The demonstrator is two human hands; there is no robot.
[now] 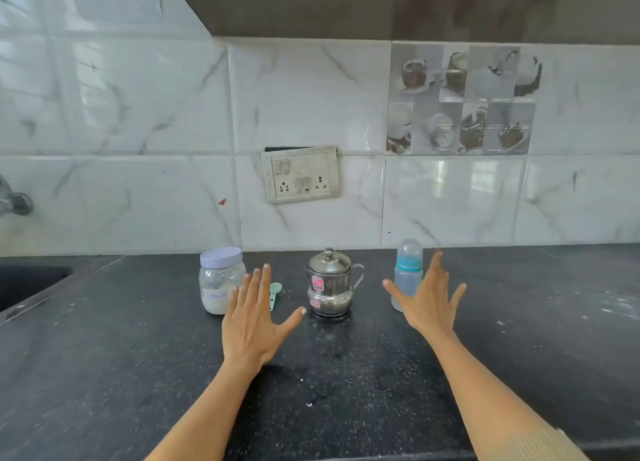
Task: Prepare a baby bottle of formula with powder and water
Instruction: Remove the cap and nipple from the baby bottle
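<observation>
A clear plastic jar (218, 282) with a lilac lid, partly filled with white powder, stands at the back left of the black counter (346, 374). A pale green scoop (275, 292) lies beside it, half hidden by my left hand (252, 322). A lidded steel jug (329, 284) stands in the middle. The baby bottle (408, 273), with a blue collar and clear cap, stands upright to the right. My right hand (427, 304) hovers in front of the bottle, overlapping its lower right. Both hands are spread flat, holding nothing.
A dark sink (24, 284) is set into the counter at far left, with a tap (15, 202) above it. A switch and socket panel (300, 174) hangs on the marble-tiled wall. White specks dot the counter at right.
</observation>
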